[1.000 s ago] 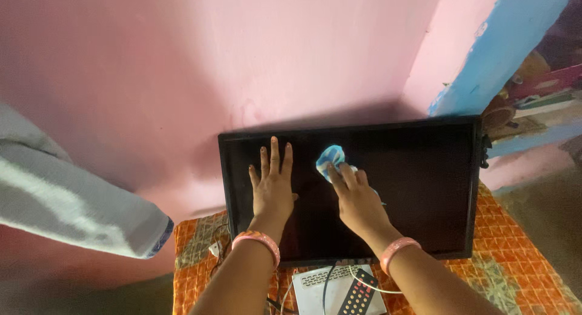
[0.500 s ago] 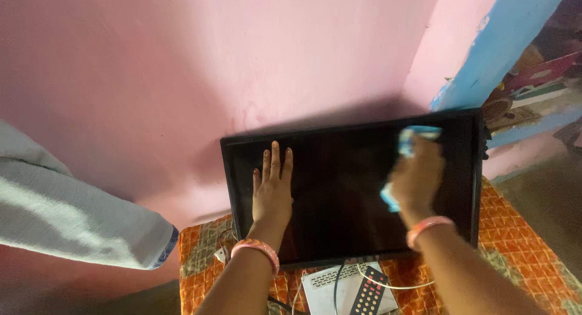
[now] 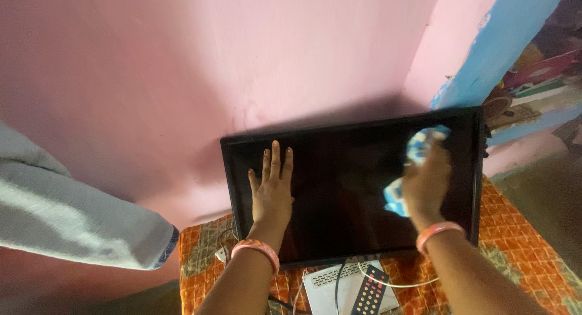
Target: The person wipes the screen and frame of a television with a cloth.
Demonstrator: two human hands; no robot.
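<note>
Pink wall (image 3: 242, 60) behind; tabletop (image 3: 515, 230) under an orange patterned cloth. A dark flat screen (image 3: 339, 194) stands upright on it against the wall. Left hand (image 3: 271, 191) flat on the screen's left part, fingers spread. Right hand (image 3: 427, 181) grips a blue-white rag (image 3: 418, 146) against the screen's right side. Remote (image 3: 370, 291) and white box (image 3: 330, 288) lie below the screen.

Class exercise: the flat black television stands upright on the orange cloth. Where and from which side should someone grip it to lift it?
Probably grip the television by its two short side edges, one hand from each side. It is wide, thin and upright, the wall sits close behind, and the left hand and right hand cover its glass front.
</note>
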